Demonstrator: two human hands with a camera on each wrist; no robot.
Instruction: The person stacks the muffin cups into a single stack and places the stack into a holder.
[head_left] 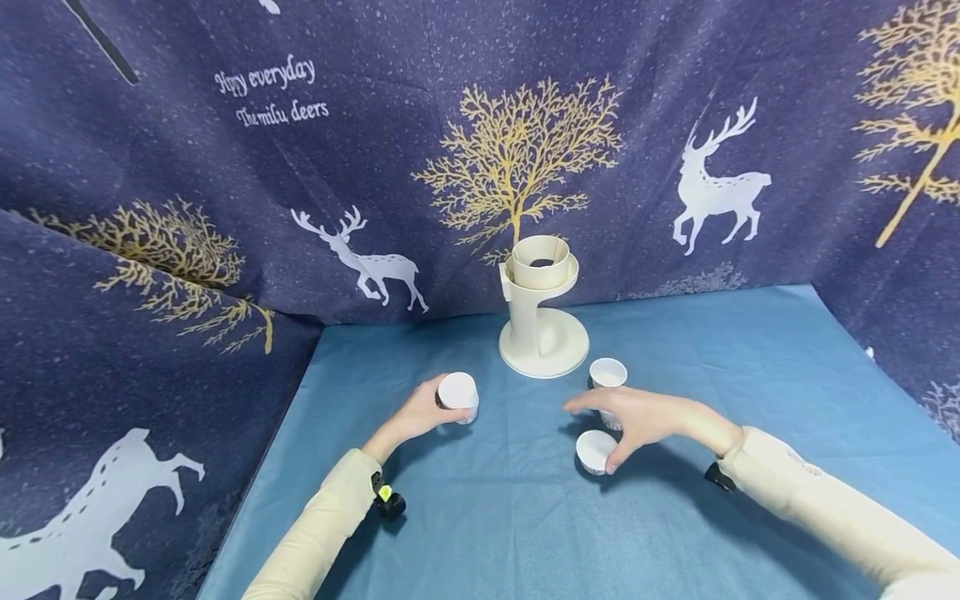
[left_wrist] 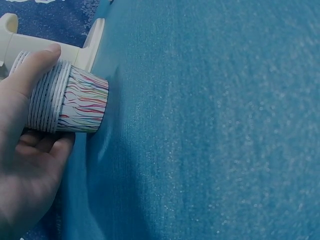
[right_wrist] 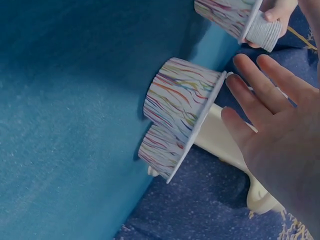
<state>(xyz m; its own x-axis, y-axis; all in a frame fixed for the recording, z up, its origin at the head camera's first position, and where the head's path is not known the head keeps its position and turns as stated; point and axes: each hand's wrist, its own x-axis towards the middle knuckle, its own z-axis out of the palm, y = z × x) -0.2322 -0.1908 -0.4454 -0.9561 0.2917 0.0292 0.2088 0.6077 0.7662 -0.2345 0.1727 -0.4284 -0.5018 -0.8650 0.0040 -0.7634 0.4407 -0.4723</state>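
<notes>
My left hand [head_left: 420, 412] grips a nested stack of white paper baking cups [head_left: 458, 392], held upright just over the blue cloth. Its thumb lies along the layered rims in the left wrist view, and colored wavy stripes cover the lowest cup's side [left_wrist: 86, 102]. Over on the right, my right hand [head_left: 641, 414] hovers with fingers spread and relaxed above striped paper cups on the cloth. Its thumb overlaps the rim of the near cup [head_left: 596, 451] in the head view. Beyond the hand stands another cup [head_left: 608, 372], partly hidden. The right wrist view shows cups [right_wrist: 182, 95] beside the fingertips.
A cream stand [head_left: 543, 337] with a round base and an open ring holder [head_left: 540, 262] on top stands at the back center. Behind it hangs a dark blue curtain [head_left: 375, 167] with deer and trees. Blue cloth [head_left: 517, 517] covers the table.
</notes>
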